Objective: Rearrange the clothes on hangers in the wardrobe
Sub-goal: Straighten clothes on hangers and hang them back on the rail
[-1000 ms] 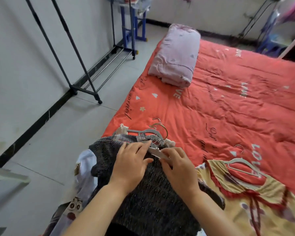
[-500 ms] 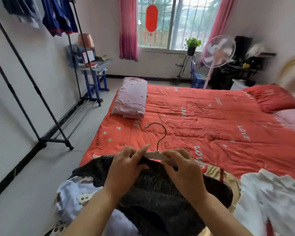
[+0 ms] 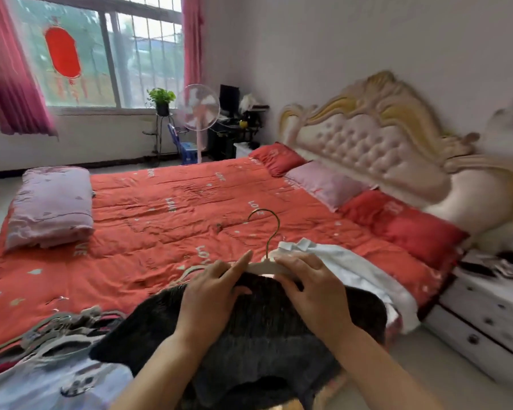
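A dark grey knitted garment (image 3: 249, 344) hangs on a white hanger (image 3: 264, 266) with a metal hook (image 3: 271, 229), held up over the near edge of the bed. My left hand (image 3: 211, 294) grips the hanger's left shoulder and the knit under it. My right hand (image 3: 311, 288) grips the hanger's right shoulder. A white garment (image 3: 353, 270) lies on the bed just right of my hands. A pile of clothes on hangers (image 3: 57, 335) lies at the lower left, with a pale blue printed garment (image 3: 48, 383) in front.
The red quilt (image 3: 160, 226) covers the bed, with a folded lilac blanket (image 3: 51, 205) at far left and pillows (image 3: 397, 220) by the padded headboard (image 3: 382, 149). A white drawer unit (image 3: 486, 315) stands at right. A fan (image 3: 197, 108) and plant (image 3: 160, 97) stand under the window.
The view has swung right, from the clothes rail and floor to the headboard and window. Both hands still hold the hanger with the dark knit, lifted off the pile.
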Tool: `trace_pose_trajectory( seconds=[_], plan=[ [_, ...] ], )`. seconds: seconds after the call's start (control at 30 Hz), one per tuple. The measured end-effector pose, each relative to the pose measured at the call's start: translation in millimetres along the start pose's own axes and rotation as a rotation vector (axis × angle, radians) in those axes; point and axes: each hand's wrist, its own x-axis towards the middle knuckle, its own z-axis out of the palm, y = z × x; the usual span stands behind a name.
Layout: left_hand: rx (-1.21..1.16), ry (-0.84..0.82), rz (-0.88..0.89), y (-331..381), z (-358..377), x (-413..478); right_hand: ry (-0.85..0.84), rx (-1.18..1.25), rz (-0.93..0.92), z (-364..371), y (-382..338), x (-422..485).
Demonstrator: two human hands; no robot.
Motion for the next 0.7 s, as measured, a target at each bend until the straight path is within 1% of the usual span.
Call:
trace_pose_trajectory(
  seconds=[0.1, 0.23, 0.37, 0.53, 0.7],
  plan=[
    [-0.048, -0.016, 0.051, 50.1, 30.5, 17.8, 0.058, -0.072, 0.037, -46.5, 37.1, -15.5],
    [-0.115, -0.027, 0.142, 121.8, 83.4, 41.5, 0.091, -0.179, 0.095, -110.5, 98.4, -37.6],
    [-0.157, -0.044, 0.161, 205.0, 149.2, 61.2, 0.092, -0.242, 0.137, -178.0, 174.7, -61.9],
    [-0.147, -0.038, 0.199, 303.5, 229.8, 89.4, 0.061, -0.292, 0.190, -258.7, 270.2, -86.2],
    [-0.180, -0.043, 0.179, 365.6, 293.1, 124.0, 0.070, -0.308, 0.248, -309.1, 348.9, -87.1]
  ],
)
